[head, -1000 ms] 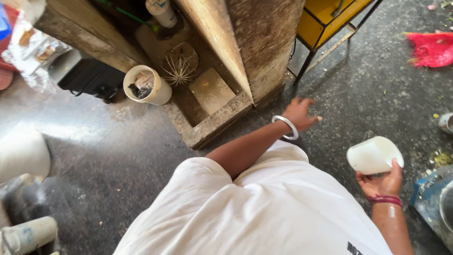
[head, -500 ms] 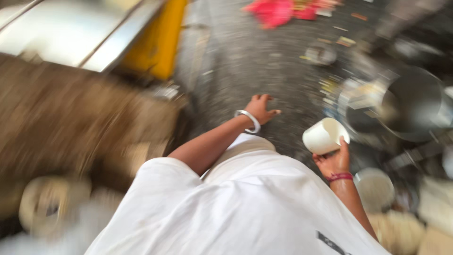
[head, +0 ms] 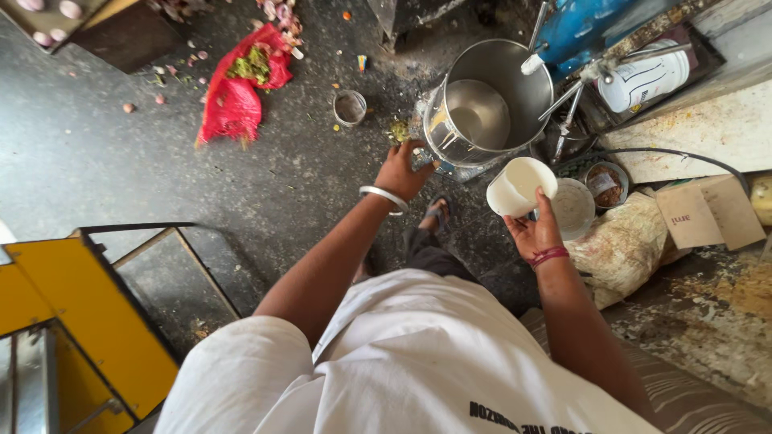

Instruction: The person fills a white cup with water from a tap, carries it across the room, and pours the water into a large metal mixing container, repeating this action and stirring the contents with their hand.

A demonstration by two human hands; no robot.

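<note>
From my remote view, the right hand (head: 535, 233) grips a white plastic jug-like cup (head: 519, 186) from below, fingers curled round its base, mouth tilted up and away from the body. The left hand (head: 406, 170), wearing a silver bangle (head: 384, 197) at the wrist, rests its fingertips on the rim of a large steel pot (head: 482, 100) that stands on the dark stone floor (head: 121, 177); I read it as touching the rim with slightly bent fingers, though I cannot tell whether it truly grips. The cup is held just beside the pot, lower right of it, above a small white tub (head: 575, 207). Near that tub sits a round steel bowl with brown contents (head: 605, 183) and a crumpled pale sack (head: 623, 245). A white canister (head: 643, 76) lies further right on a shelf. Well apart on the floor are a small steel tumbler (head: 350, 107) and a red cloth bag with greens (head: 237, 88). A yellow metal frame (head: 72, 321) stands at lower left.
</note>
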